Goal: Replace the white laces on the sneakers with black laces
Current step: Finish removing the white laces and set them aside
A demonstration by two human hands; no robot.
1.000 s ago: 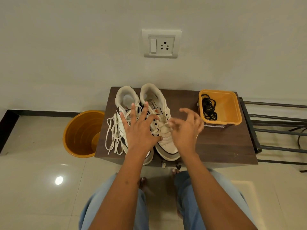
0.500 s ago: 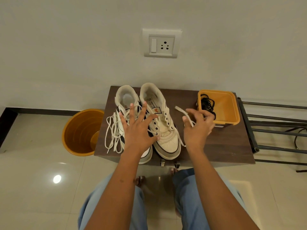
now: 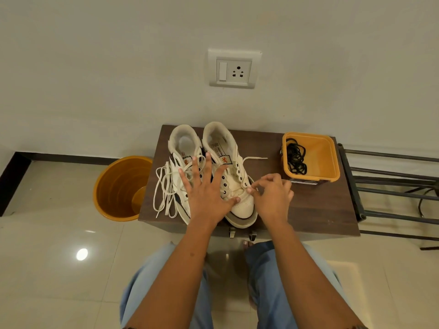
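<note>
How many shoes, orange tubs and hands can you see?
Shoes: 2, left sneaker and right sneaker
Orange tubs: 2, round bucket and square bin
Hands: 2, left hand and right hand
Total: 6

White wall with switch socket [image 3: 234, 69], glossy cream tile floor [image 3: 47, 257], dark wooden table [image 3: 320, 210]

Dark wooden table [image 3: 308, 210], two white sneakers [image 3: 240, 205] side by side, loose white laces [image 3: 164, 191], orange tub [image 3: 330, 162] of black laces [image 3: 295, 157]
</note>
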